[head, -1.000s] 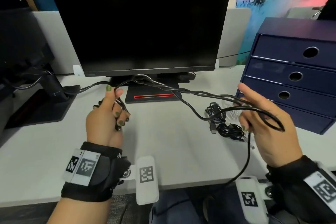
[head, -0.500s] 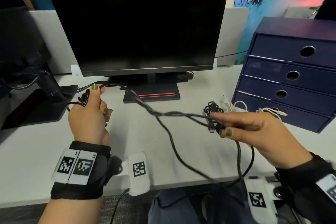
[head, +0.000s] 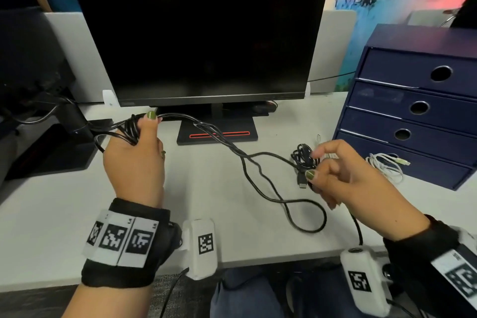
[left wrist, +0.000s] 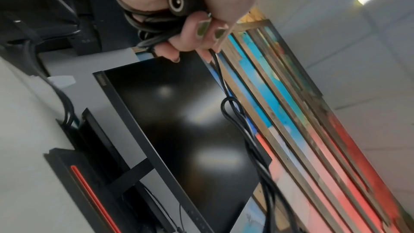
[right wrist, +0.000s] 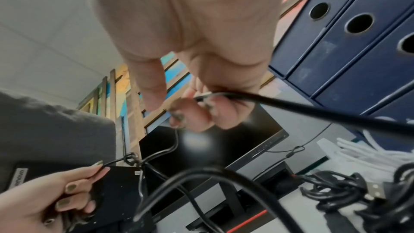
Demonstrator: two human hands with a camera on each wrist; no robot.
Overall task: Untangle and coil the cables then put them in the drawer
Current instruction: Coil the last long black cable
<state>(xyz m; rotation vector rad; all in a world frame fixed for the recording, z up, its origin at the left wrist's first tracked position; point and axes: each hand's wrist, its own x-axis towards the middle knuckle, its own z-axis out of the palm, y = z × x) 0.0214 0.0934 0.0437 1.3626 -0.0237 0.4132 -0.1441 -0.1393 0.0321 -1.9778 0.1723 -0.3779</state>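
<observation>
Black cable: sagging in mid-air across the near centre of the desk, long axis running from far left down to near right, slack looping onto the desk and trailing over the near edge.
Left hand: gripping the gathered coils (a barrel plug showing against the palm in the left wrist view), fingers curling round them, thumb pressing on top.
Right hand: pinching the free run near its own end, remaining fingers loosely bending; sitting nearer the slack, so likely feeding the next loop leftward toward the coils.
Black bundle and white cable: lying on the desk at right, awaiting coiling.
Drawer unit: standing far right, all drawers closed.
</observation>
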